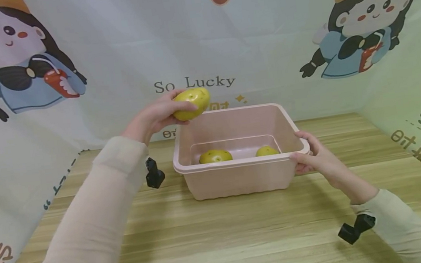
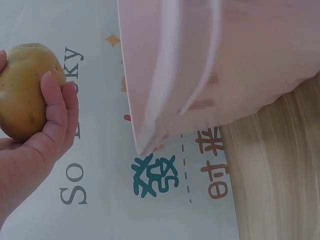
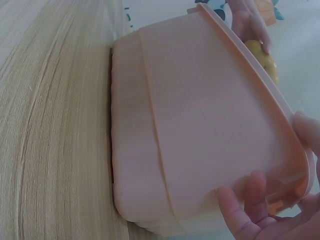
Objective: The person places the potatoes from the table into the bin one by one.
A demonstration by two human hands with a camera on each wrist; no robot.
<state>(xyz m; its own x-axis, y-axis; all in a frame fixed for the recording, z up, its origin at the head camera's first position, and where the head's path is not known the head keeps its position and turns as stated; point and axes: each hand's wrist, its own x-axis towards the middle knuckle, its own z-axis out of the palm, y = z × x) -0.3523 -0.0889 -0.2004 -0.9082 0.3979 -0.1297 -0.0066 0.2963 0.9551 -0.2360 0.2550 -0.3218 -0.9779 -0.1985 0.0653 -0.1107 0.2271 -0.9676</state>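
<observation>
My left hand point(image 1: 161, 112) grips a yellow potato point(image 1: 193, 103) above the back left corner of a pink plastic bin point(image 1: 240, 179). In the left wrist view, fingers curl round this potato point(image 2: 27, 95), apart from the bin's rim point(image 2: 155, 100). Inside the bin lie two more potatoes, one at the left point(image 1: 215, 156) and one at the right point(image 1: 266, 151), each partly hidden by the front wall. My right hand point(image 1: 313, 154) holds the bin's right rim. The right wrist view shows its thumb at the rim and fingertips point(image 3: 256, 181) against the outer wall.
The bin stands on a wood-grain table point(image 1: 223, 235). A printed cloth point(image 1: 166, 31) with cartoon figures and lettering hangs behind and along the sides. Black camera mounts sit at the left wrist point(image 1: 154, 173) and right wrist point(image 1: 356, 228).
</observation>
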